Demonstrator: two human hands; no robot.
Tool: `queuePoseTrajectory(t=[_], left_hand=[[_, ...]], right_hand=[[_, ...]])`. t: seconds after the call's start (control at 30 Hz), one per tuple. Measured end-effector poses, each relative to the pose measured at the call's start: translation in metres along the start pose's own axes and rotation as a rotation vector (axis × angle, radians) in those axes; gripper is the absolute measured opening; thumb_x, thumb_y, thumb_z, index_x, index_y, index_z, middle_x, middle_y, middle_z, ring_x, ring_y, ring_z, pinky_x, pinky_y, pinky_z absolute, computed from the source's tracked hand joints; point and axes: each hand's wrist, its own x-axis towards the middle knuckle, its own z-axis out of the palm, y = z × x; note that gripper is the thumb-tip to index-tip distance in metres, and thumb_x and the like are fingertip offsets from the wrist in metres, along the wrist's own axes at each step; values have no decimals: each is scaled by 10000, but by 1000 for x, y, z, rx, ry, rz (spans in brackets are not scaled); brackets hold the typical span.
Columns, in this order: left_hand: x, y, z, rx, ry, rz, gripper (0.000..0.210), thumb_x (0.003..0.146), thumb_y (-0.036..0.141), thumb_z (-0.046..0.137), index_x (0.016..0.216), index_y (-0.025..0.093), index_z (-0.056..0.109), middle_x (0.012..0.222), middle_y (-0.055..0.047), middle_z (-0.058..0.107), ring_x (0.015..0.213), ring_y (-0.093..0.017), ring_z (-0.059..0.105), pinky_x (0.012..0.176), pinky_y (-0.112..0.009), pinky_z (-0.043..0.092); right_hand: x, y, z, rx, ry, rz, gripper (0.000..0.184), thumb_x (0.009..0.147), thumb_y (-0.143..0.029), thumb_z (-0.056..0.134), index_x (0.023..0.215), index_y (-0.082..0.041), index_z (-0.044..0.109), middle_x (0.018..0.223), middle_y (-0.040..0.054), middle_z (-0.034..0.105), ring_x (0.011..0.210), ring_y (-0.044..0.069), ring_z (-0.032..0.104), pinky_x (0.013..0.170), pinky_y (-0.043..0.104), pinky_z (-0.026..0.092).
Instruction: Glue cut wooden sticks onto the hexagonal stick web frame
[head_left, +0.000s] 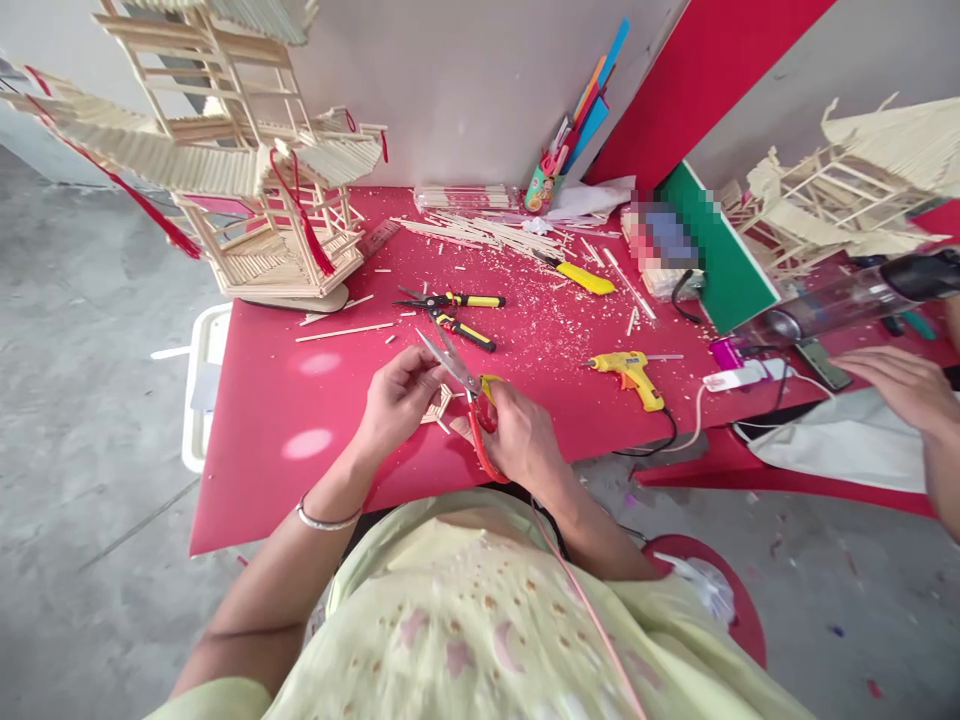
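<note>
My right hand [517, 432] grips a pair of scissors [477, 405] with red and yellow handles, its blades parted and pointing up and left. Close by the blades, my left hand [403, 395] has its fingers pinched together; whatever they hold is too small or hidden to make out. Between and below the hands shows a small lattice of wooden sticks [437, 406], partly covered by my fingers. Just beyond lie black and yellow pliers [454, 312] with their handles spread.
A stick-built pagoda model [277, 250] stands at the left. Loose sticks [487, 235], a yellow utility knife [585, 277] and shavings lie at the back. A yellow glue gun [630, 377] and power strip [750, 374] are on the right, near another person's hand [900, 385].
</note>
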Motion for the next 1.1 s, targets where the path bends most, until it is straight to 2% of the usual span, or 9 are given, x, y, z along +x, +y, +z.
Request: queuePoseTrajectory(t=[0.27, 0.37, 0.53, 0.67, 0.83, 1.1], left_hand=[[-1, 2, 3, 94, -35, 54, 263, 960, 430, 662, 947, 170, 702, 757, -11, 644, 585, -87, 506, 546, -196, 422], [-1, 4, 5, 103, -66, 44, 267, 959, 426, 657, 935, 163, 696, 765, -22, 651, 612, -98, 536, 563, -200, 433], [0, 13, 13, 53, -106, -10, 290, 931, 448, 693, 894, 161, 673, 658, 7, 590, 539, -92, 512, 513, -200, 411], [3, 22, 21, 26, -85, -33, 292, 905, 447, 727, 875, 167, 651, 613, 29, 556, 493, -76, 476, 471, -190, 375], [6, 33, 29, -58, -104, -80, 333, 869, 473, 769, 871, 170, 633, 625, 28, 576, 472, -69, 478, 446, -187, 369], [8, 47, 42, -224, -164, -244, 457, 818, 558, 794, 787, 179, 541, 585, 25, 607, 360, -44, 401, 349, -176, 259]], right_hand=[[-5, 4, -1, 38, 7, -19, 528, 974, -647, 561, 1195, -168, 589, 1092, 150, 739, 994, 276, 702, 736, 308, 422], [-6, 5, 1, 30, -28, 25, 438, 988, -591, 553, 1147, -186, 606, 1031, 126, 752, 920, 260, 708, 699, 299, 392], [-5, 8, 8, 3, -60, 96, 225, 986, -388, 527, 1065, -203, 626, 890, 78, 755, 744, 225, 684, 631, 297, 320], [-5, 11, 10, -23, -30, 94, 194, 957, -326, 507, 1036, -197, 629, 826, 77, 742, 667, 222, 657, 602, 307, 281], [-7, 15, 9, 142, -8, 44, 123, 935, -272, 507, 953, -209, 612, 775, 55, 717, 667, 204, 648, 605, 286, 315], [-6, 14, 9, 329, 57, 33, 272, 1002, -335, 456, 764, -228, 529, 662, 11, 613, 599, 153, 550, 605, 271, 322]])
